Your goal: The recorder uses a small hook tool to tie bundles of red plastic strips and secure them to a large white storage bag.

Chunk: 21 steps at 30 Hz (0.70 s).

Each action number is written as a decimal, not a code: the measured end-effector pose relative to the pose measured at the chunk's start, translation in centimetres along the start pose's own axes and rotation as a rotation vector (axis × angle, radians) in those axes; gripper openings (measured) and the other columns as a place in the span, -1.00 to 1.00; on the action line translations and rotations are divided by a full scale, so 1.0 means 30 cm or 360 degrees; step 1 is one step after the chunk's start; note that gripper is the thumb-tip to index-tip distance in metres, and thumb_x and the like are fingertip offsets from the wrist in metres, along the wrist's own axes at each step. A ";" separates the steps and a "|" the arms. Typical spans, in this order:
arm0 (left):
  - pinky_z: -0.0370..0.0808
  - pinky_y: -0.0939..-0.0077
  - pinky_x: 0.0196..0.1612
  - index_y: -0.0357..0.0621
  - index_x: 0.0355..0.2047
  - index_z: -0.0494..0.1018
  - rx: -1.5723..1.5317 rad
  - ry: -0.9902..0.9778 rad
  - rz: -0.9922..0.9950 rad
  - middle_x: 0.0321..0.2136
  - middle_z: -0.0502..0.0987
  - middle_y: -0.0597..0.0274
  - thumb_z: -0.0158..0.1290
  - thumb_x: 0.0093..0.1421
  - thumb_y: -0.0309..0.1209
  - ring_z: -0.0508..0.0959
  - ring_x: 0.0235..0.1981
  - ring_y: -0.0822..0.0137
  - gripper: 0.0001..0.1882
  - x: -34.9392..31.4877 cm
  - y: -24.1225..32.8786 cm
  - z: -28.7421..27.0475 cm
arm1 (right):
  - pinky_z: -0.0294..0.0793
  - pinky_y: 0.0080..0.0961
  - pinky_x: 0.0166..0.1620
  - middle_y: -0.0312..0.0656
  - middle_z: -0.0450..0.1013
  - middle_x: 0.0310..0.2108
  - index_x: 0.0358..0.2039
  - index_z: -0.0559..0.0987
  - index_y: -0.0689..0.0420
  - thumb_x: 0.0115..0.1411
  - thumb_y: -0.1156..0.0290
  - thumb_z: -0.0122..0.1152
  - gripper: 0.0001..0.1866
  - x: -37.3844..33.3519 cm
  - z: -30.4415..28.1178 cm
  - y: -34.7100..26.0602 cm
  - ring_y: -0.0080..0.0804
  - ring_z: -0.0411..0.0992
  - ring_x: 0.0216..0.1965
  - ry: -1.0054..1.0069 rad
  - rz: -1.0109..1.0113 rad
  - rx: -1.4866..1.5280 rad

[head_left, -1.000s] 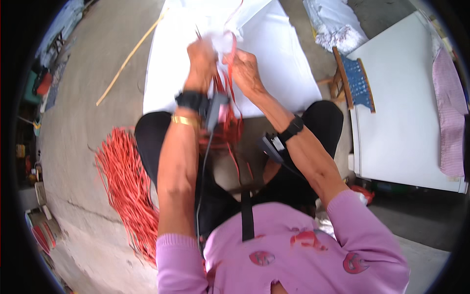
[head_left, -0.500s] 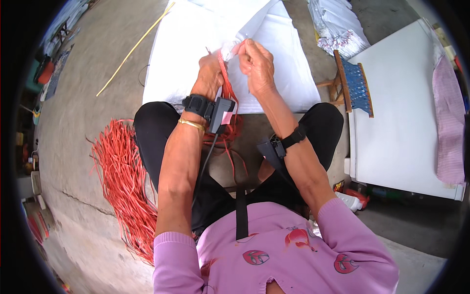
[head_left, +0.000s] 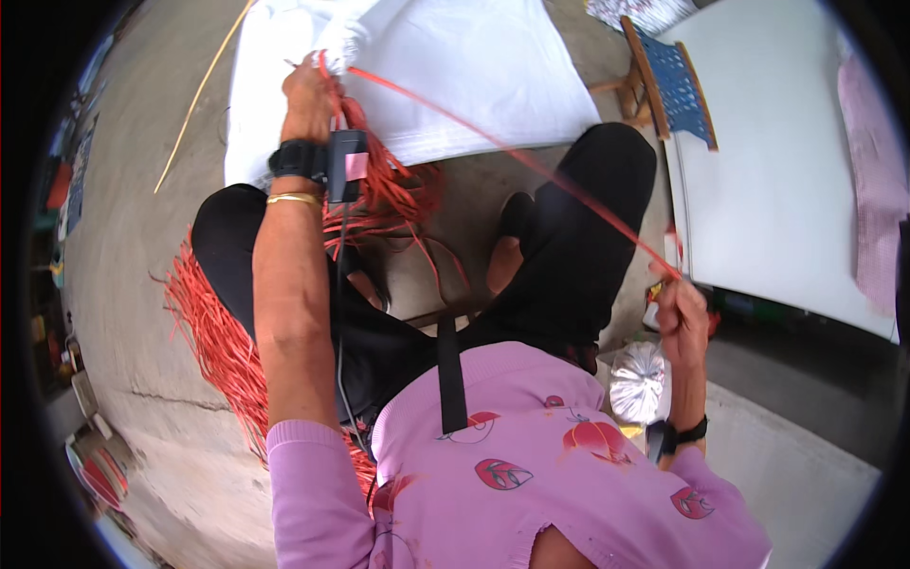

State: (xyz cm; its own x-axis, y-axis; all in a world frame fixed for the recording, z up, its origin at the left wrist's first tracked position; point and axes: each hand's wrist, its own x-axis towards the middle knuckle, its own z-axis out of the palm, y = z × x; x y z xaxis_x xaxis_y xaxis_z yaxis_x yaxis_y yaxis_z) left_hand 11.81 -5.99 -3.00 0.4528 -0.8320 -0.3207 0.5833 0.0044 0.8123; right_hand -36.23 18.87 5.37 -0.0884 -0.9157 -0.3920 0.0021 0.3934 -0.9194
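Observation:
My left hand [head_left: 308,100] is closed at the gathered edge of a white sheet [head_left: 474,85], with a bundle of red strips [head_left: 384,171] hanging from it toward the floor. One red strip [head_left: 531,163] runs taut from that gathered edge, across my right knee, to my right hand [head_left: 682,318]. The fingers of the right hand are closed round the strip's end, out at my right side. Whether the left fingers grip the sheet, the strips or both is partly hidden, but red strips pass out of them.
A large heap of red strips [head_left: 213,351] lies by my left leg. On the floor at far left is a yellow stick [head_left: 204,95]. To the right stand a small wooden stool with a blue woven seat [head_left: 673,76] and a white-topped surface [head_left: 768,161]. A shiny silvery bag [head_left: 638,379] sits near my right forearm.
My right hand has swung from beside the left hand down and out to the right, drawing one red strip into a long taut line. The view has shifted, too.

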 end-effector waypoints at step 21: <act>-0.03 0.65 -0.81 -0.07 -0.55 0.25 0.0195 -0.0197 -0.0111 -0.77 0.11 0.50 -0.04 0.15 -0.39 0.07 -0.85 0.60 -0.83 -0.241 0.086 0.100 | -0.11 -0.73 -0.77 -0.35 0.26 -0.69 -0.44 0.46 0.22 0.07 0.13 0.15 -0.65 0.657 1.015 -0.393 -0.79 -0.04 -0.81 -0.1021 0.0184 -0.0302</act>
State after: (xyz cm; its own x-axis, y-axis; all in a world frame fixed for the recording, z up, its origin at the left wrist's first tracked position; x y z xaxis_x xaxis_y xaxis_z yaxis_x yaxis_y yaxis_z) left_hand 8.03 -1.62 2.88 0.3237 -0.8897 -0.3219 0.5203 -0.1168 0.8460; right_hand -7.67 -6.31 7.49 0.5104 -0.7115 -0.4830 -0.2040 0.4455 -0.8717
